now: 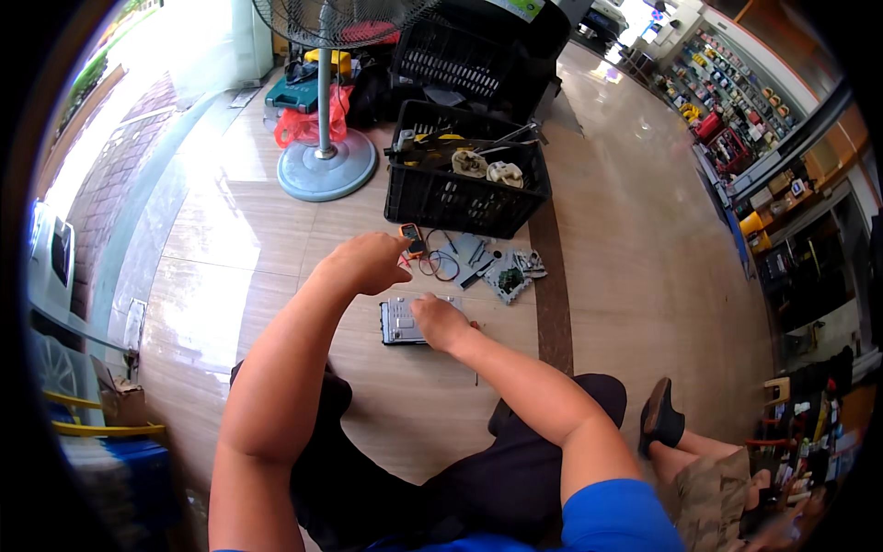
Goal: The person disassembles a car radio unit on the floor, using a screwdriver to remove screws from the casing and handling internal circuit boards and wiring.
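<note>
My left hand (pixel 368 262) reaches over the floor beside an orange multimeter (pixel 412 239), fingers bent and thumb apart, with nothing visible in it. Red and black leads (pixel 440 265) lie looped by the meter. My right hand (pixel 440 322) is closed over a silver boxy metal device (pixel 398 320); a small reddish item shows by its fingers, and what they hold is unclear. Past the leads lie loose metal plates (pixel 474 258) and an opened part with a green board (pixel 511 281).
A black crate (pixel 460 210) of tools stands ahead, beside a pedestal fan (pixel 326 175), bags and a teal case (pixel 292 92). Another person's leg and sandaled foot (pixel 662 414) are at lower right. Stocked shelves (pixel 731 101) line the right, a glass doorway (pixel 156 64) the left.
</note>
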Demonstrator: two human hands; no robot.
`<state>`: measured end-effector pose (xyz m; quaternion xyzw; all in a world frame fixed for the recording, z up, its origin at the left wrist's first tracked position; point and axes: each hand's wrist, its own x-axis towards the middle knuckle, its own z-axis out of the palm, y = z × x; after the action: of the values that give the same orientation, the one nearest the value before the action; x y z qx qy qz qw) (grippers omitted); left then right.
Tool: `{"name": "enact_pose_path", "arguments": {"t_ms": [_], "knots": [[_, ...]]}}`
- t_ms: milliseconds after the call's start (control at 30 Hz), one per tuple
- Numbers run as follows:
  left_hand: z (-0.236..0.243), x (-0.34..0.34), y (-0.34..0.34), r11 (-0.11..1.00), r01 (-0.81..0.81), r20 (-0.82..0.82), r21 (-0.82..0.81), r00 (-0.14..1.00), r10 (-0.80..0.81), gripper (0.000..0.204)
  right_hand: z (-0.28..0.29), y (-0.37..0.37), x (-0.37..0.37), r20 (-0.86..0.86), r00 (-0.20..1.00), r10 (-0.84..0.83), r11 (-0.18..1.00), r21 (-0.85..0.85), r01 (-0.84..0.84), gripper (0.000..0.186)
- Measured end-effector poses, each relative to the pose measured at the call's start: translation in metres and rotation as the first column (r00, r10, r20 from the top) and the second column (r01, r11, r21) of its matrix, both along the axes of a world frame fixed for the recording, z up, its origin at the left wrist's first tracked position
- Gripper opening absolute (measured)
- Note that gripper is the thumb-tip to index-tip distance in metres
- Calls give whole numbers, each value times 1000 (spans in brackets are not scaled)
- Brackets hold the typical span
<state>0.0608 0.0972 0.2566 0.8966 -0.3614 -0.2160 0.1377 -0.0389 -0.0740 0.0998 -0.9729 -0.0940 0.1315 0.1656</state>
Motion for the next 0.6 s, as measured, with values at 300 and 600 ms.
{"name": "enact_pose_path", "arguments": {"t_ms": [300, 600], "knots": [[-10, 7, 5, 999, 3, 6, -33, 1000, -3, 60, -15, -2, 2, 9, 996, 87, 996, 24, -87, 19], [-10, 4, 10, 999, 24, 13, -27, 1000, -23, 61, -28, -2, -1, 105, 989, 101, 995, 13, -103, 11]]}}
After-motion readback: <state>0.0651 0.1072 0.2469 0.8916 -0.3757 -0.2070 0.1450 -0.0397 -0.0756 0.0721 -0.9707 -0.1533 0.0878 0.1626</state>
